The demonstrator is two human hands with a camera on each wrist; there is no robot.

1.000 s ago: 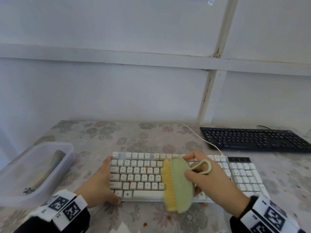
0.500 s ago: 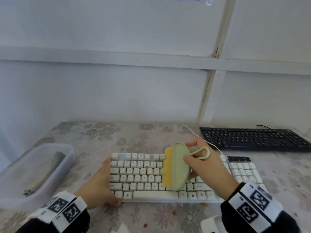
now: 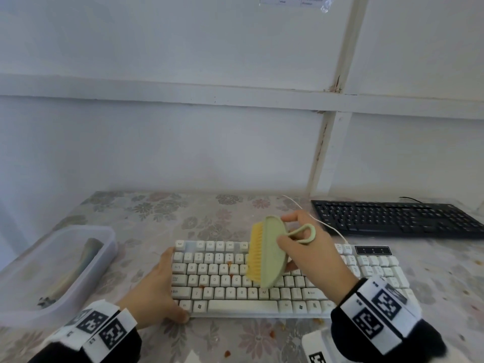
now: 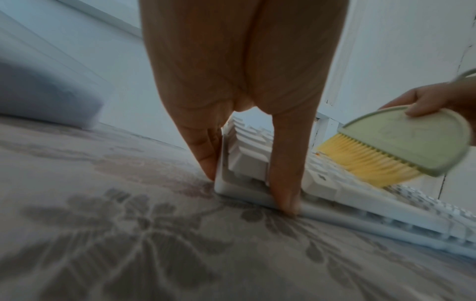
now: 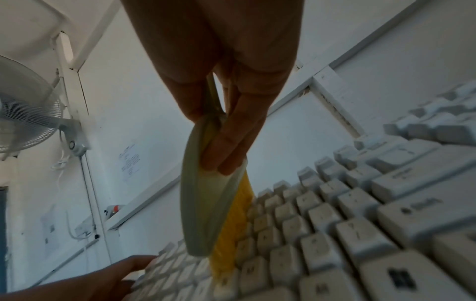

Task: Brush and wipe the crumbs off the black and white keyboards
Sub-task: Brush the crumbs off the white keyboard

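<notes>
The white keyboard (image 3: 288, 297) lies on the flowered tablecloth with orange crumbs between its letter keys. My right hand (image 3: 301, 247) grips a pale green brush (image 3: 269, 255) with yellow bristles (image 3: 255, 252) facing left, held over the middle keys. In the left wrist view the brush (image 4: 412, 142) has its bristles just above the keys. My left hand (image 3: 159, 286) clasps the keyboard's left end, thumb on the front edge and fingers (image 4: 206, 150) along the side. The black keyboard (image 3: 392, 218) lies at the back right. The right wrist view shows fingers (image 5: 231, 146) pinching the brush (image 5: 203, 203) body.
A clear plastic tub (image 3: 52, 268) with a long greyish object inside stands at the left. The white keyboard's cable (image 3: 324, 224) runs back towards the wall. Crumbs (image 3: 272, 334) dot the cloth in front and at the right. A wall fan (image 5: 25, 114) hangs in the right wrist view.
My right hand has carried the brush from the keyboard's front edge back towards the top key rows. The left hand has stayed on the keyboard's left end.
</notes>
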